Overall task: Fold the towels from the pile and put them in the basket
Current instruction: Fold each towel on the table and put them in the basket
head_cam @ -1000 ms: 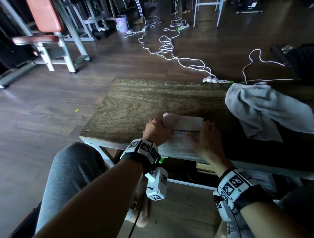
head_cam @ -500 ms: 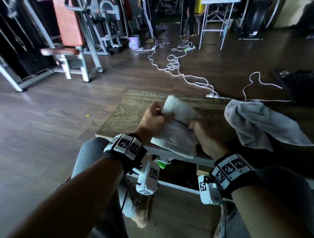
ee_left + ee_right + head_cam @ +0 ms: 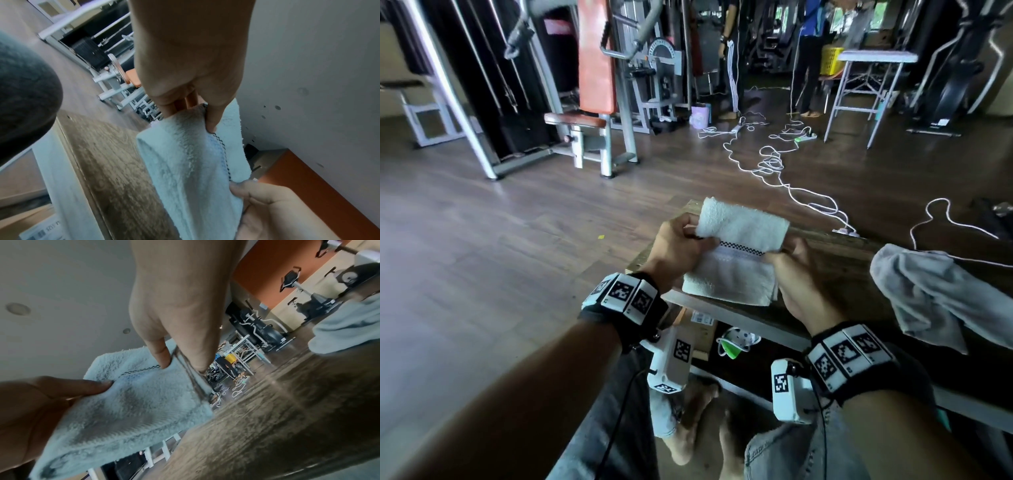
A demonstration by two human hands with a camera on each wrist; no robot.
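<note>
A folded white towel [image 3: 736, 253] with a black checkered stripe is lifted off the wooden table [image 3: 835, 260], over its near left corner. My left hand [image 3: 681, 246] pinches its left edge, thumb on top. My right hand [image 3: 791, 260] pinches its right edge. The left wrist view has the towel [image 3: 191, 162] hanging from my left hand [image 3: 197, 113], with the right thumb at its other side. The right wrist view shows the same towel [image 3: 127, 395] held by my right hand [image 3: 176, 363]. A crumpled grey towel [image 3: 935, 294] lies on the table to the right. No basket is in view.
White cables [image 3: 777, 164] and a power strip trail over the floor beyond the table. Gym machines [image 3: 592, 85], a white folding table [image 3: 873, 78] and standing people fill the background. My knees are under the table's near edge, above a box [image 3: 698, 329].
Both hands have raised the folded towel from the table's near edge into the air, and the head view has tilted up towards the room.
</note>
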